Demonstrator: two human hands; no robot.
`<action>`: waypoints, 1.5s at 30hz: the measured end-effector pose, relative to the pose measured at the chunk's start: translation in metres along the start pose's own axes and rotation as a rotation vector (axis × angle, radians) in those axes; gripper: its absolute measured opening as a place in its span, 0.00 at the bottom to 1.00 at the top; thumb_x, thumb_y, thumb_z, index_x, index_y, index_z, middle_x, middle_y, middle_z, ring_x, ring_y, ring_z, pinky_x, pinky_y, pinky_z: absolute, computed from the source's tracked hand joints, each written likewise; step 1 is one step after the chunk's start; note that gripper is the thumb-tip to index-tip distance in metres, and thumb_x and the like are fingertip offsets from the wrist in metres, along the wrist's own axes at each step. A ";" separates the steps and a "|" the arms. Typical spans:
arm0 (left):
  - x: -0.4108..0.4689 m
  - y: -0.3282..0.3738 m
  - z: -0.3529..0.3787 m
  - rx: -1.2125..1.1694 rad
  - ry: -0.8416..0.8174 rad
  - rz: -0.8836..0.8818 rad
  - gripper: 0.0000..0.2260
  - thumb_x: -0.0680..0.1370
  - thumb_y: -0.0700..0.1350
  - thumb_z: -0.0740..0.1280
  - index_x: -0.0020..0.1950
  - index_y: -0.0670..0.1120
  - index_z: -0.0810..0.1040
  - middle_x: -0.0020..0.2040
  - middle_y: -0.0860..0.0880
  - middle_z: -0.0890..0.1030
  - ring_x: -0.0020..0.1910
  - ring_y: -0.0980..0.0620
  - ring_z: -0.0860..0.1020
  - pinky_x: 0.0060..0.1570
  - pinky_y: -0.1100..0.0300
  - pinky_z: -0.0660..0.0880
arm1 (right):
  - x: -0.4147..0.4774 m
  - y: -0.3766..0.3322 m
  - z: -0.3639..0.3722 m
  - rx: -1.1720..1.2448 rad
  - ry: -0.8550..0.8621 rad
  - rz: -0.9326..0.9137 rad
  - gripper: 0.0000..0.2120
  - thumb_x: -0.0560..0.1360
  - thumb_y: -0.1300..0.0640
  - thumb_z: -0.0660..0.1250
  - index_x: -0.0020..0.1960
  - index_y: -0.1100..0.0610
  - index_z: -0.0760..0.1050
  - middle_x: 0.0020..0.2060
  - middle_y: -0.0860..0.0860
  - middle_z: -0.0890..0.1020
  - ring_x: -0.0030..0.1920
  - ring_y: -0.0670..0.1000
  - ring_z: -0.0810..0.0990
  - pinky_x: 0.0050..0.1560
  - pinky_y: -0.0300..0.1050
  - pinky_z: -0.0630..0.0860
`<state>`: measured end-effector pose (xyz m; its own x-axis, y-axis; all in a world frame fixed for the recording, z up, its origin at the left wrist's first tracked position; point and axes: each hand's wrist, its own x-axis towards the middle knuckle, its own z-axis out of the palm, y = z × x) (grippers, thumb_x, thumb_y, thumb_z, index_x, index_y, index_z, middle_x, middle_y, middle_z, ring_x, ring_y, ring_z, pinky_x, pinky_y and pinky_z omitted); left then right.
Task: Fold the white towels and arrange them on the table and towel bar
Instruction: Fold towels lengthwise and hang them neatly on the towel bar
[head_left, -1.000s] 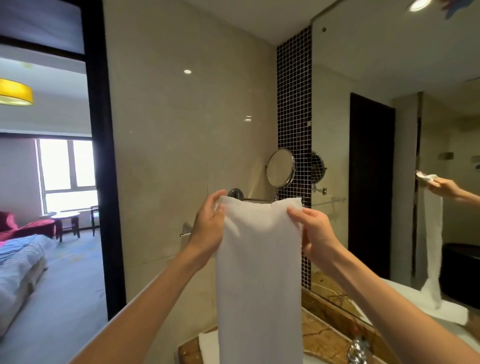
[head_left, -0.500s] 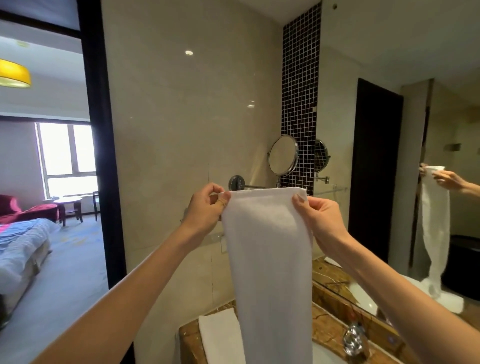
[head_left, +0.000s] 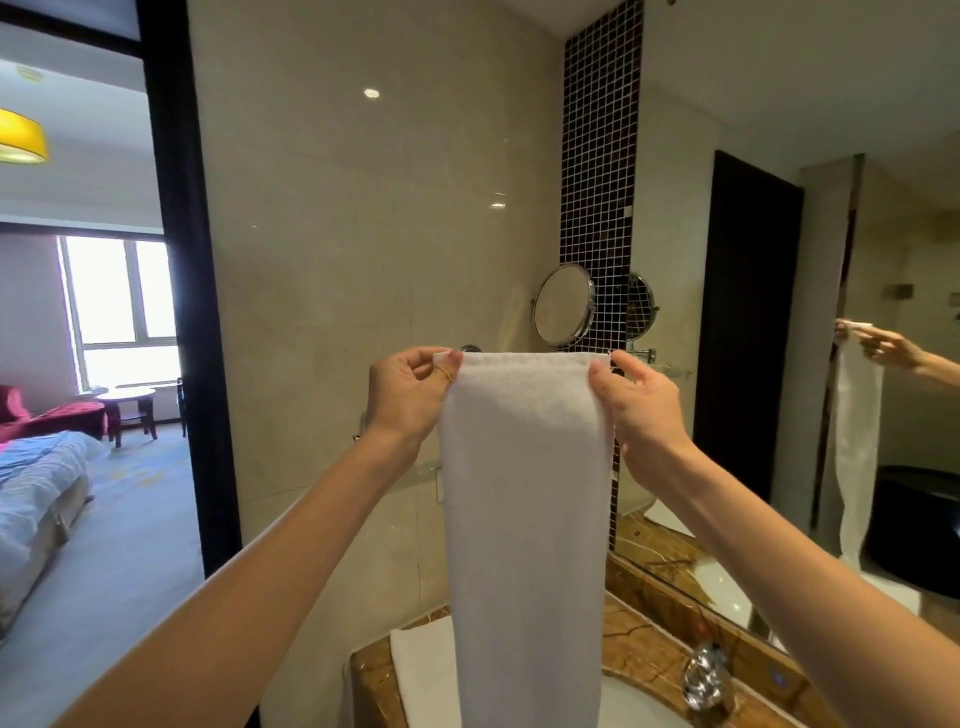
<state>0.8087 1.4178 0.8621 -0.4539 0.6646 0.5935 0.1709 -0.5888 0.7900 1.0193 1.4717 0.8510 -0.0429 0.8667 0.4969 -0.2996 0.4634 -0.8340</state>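
Note:
A long white towel (head_left: 524, 509), folded into a narrow strip, hangs down in front of me over the vanity. My left hand (head_left: 410, 397) pinches its top left corner and my right hand (head_left: 641, 402) pinches its top right corner, both raised in front of the beige wall. The towel bar (head_left: 470, 349) on the wall is mostly hidden behind the towel's top edge; only a chrome mount shows. A second folded white towel (head_left: 423, 670) lies flat on the brown marble counter (head_left: 639, 644), below left of the hanging one.
A round chrome mirror (head_left: 563, 304) sticks out from the black mosaic strip. A wall mirror (head_left: 779, 260) on the right reflects my hands and towel. A faucet (head_left: 704, 675) and white basin (head_left: 639, 706) sit low right. A dark door frame (head_left: 182, 260) opens to a bedroom at left.
My hands have spread a little wider along the towel's top edge, pulling it flat and level. The view has tilted down slightly, showing more of the counter.

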 end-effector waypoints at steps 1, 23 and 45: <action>0.000 0.000 -0.001 -0.006 0.000 -0.007 0.02 0.75 0.45 0.71 0.42 0.48 0.81 0.39 0.52 0.85 0.37 0.55 0.81 0.37 0.60 0.77 | 0.000 0.000 0.000 -0.011 -0.017 0.000 0.15 0.77 0.58 0.67 0.61 0.61 0.76 0.34 0.44 0.85 0.41 0.46 0.84 0.43 0.40 0.82; -0.046 0.011 -0.014 0.055 -0.410 -0.094 0.07 0.71 0.38 0.73 0.48 0.40 0.81 0.38 0.50 0.85 0.38 0.52 0.83 0.35 0.56 0.81 | -0.030 -0.035 0.005 -0.186 0.046 -0.189 0.08 0.82 0.58 0.59 0.49 0.58 0.76 0.38 0.49 0.80 0.34 0.43 0.79 0.36 0.38 0.79; -0.088 0.078 0.040 -0.137 -0.408 0.051 0.08 0.80 0.44 0.63 0.56 0.41 0.74 0.34 0.52 0.83 0.28 0.54 0.80 0.20 0.66 0.70 | -0.066 -0.108 -0.046 -0.314 0.068 -0.419 0.10 0.81 0.51 0.59 0.54 0.58 0.69 0.41 0.49 0.78 0.35 0.40 0.81 0.37 0.36 0.78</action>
<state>0.8970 1.3320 0.8774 -0.0600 0.7445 0.6650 0.0541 -0.6628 0.7469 1.0982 1.3729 0.8971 0.0846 0.6001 0.7954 0.0229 0.7969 -0.6036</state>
